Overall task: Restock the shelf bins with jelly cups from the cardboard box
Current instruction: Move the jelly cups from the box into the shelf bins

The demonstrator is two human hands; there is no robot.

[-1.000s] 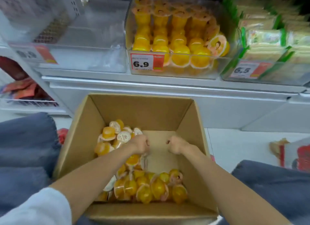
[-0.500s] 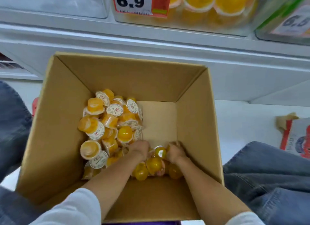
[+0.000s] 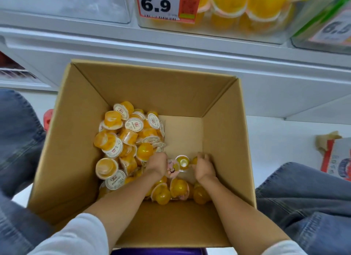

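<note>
Left hand [image 3: 156,165], right hand [image 3: 204,168] shifted among jelly cups [image 3: 121,140] — fingers hidden.

White shop shelf [image 3: 171,51] over a pale floor [image 3: 284,140], evenly lit.
The shelf ran across the top of the view, its white front edge smooth and slightly glossy, with a plain white base panel [image 3: 284,95] below it that met the floor. A price tag [image 3: 159,5] reading 6.9 hung above the edge, and a second tag [image 3: 336,30] to the right was too blurred to read in full. At the far left a lower wire rack [image 3: 15,73] showed in part. A small red thing [image 3: 47,118] lay on the floor at left; a printed red-and-white pack [image 3: 336,159] lay at right. Shadows were soft and faint.
</note>
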